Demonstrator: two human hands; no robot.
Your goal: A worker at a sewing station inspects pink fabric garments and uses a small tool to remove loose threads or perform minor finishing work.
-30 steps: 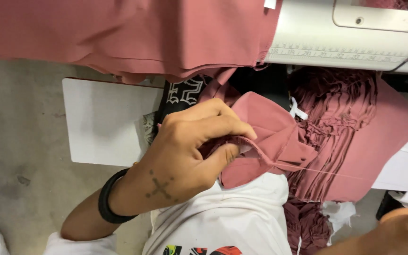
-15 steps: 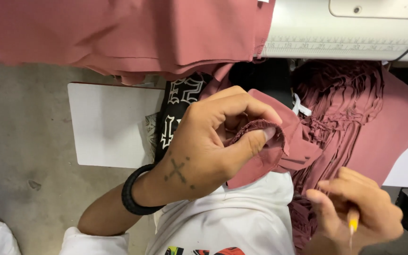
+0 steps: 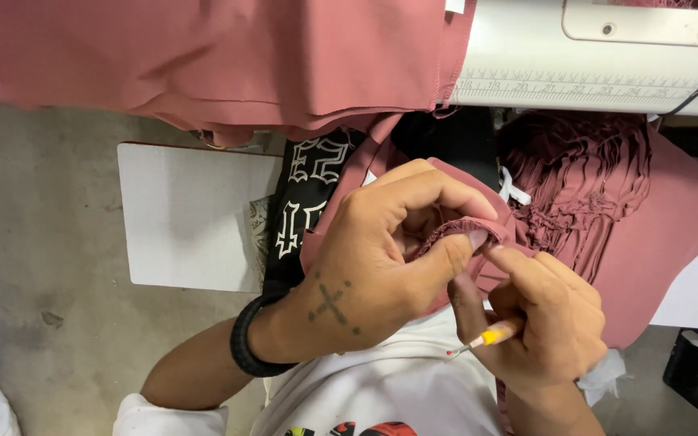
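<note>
Right hand [image 3: 543,323] risen with seam ripper [image 3: 490,337], meeting pinched fabric [image 3: 466,230].

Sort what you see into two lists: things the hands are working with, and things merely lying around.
In use:
left hand, pinching the pink cloth piece
right hand, touching that cloth and holding a small yellow-handled tool

Lying about:
pink fabric pile on the table
white board
bundle of pink strips
black printed garment
</note>
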